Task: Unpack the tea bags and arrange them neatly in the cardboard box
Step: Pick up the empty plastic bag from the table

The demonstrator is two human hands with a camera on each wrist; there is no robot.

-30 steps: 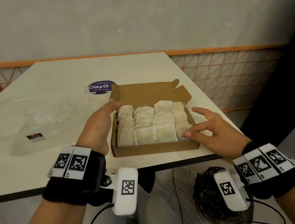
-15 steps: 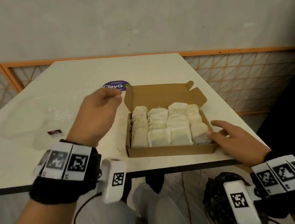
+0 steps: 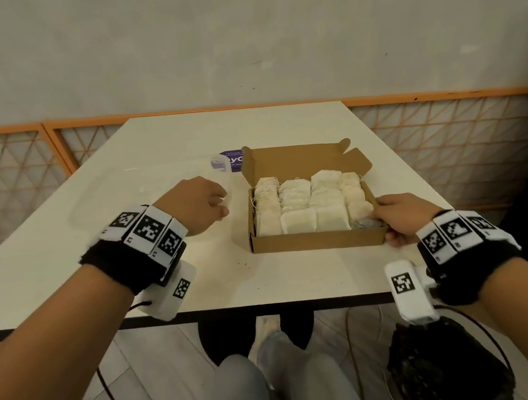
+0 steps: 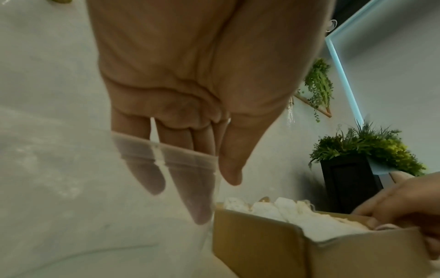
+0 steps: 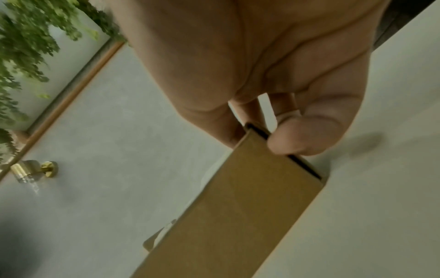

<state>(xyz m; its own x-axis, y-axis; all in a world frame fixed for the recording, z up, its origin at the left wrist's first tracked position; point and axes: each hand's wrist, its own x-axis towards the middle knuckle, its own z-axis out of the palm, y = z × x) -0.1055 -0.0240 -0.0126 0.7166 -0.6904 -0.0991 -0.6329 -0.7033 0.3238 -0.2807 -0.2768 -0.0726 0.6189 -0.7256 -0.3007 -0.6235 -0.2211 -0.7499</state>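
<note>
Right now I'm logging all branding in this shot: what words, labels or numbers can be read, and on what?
"yG": on the purple sticker on the table, behind the cardboard box; the rest is hidden by the box flap and clear plastic.
Smaller print on that sticker: too blurred to read.
Wristband squares: black-and-white code patterns, no words.
Cardboard box and tea bags: no print visible.
</note>
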